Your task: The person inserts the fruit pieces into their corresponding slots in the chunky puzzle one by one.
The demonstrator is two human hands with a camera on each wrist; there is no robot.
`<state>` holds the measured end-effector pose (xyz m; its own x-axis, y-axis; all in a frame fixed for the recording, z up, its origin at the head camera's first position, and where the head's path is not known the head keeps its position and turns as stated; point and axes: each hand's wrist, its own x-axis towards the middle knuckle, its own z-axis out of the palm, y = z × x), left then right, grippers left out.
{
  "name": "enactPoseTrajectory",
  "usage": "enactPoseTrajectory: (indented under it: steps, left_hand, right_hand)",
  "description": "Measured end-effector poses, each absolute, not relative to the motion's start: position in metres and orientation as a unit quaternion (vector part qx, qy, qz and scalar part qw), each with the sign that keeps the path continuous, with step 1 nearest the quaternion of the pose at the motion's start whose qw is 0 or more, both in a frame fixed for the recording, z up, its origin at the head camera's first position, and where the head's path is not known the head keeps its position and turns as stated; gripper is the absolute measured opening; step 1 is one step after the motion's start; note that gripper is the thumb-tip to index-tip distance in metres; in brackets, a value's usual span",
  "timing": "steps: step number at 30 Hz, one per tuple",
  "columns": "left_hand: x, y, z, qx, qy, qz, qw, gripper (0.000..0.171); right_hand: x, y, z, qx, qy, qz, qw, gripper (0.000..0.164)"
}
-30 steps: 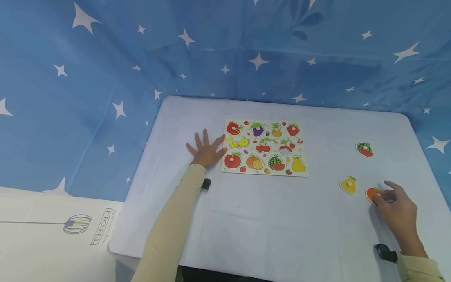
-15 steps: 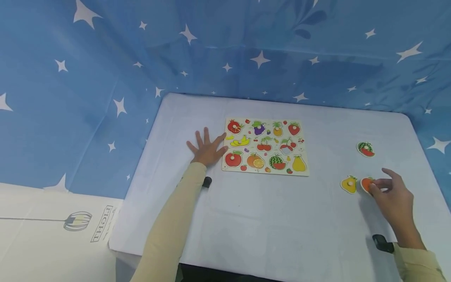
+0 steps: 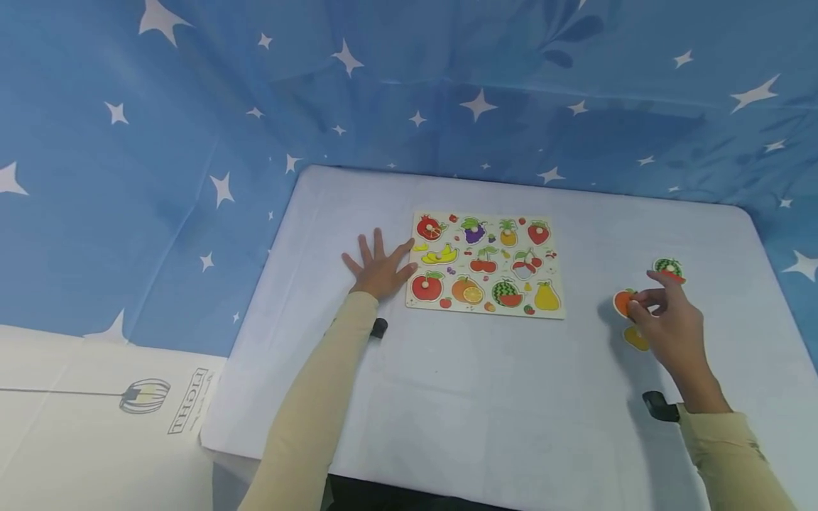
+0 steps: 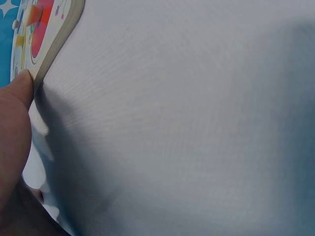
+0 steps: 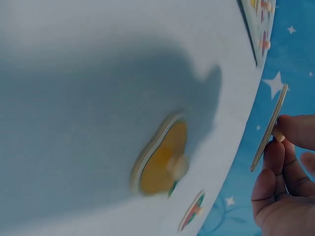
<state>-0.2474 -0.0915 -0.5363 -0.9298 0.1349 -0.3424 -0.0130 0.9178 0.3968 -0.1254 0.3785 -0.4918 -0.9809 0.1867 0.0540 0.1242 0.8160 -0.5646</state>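
Observation:
My right hand (image 3: 676, 328) pinches the small knob of an orange puzzle piece (image 3: 623, 304) and holds it above the table; the right wrist view shows the piece (image 5: 269, 129) edge-on between thumb and fingers. Below it on the table lies a yellow pear piece (image 5: 165, 160), partly covered by the hand in the head view. A watermelon piece (image 3: 668, 268) lies just beyond the fingers. With fingers spread, my left hand (image 3: 378, 275) rests on the table, thumb and index finger touching the left edge of the fruit puzzle board (image 3: 486, 264).
Several knobbed fruit pieces sit in the board's recesses. The white-covered table (image 3: 479, 397) backs onto a blue curtain (image 3: 409, 78) with white stars. A cream sheet (image 3: 77, 419) with a printed lamp drawing is at the lower left.
My right hand has lifted the orange piece and carried it left and away from me, past the pear piece. My left hand has stayed at the board's edge.

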Motion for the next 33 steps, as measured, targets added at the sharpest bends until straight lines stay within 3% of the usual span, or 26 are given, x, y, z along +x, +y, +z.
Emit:
enactPoseTrajectory:
  steps: [18,27,33]
  left_hand:
    - [-0.246,-0.089,-0.532,0.038,0.965,0.186,0.184,0.07]
    - [-0.245,-0.09,-0.532,0.037,0.964,0.186,0.184,0.07]
    - [-0.242,-0.09,-0.529,0.036,0.965,0.186,0.179,0.07]
  right_hand:
    - [-0.163,0.3,-0.501,-0.001,-0.942,0.333,0.024,0.067]
    - [-0.176,0.259,-0.509,0.081,-0.931,0.352,0.054,0.061]
    - [-0.182,0.223,-0.512,0.095,-0.929,0.358,0.021,0.059]
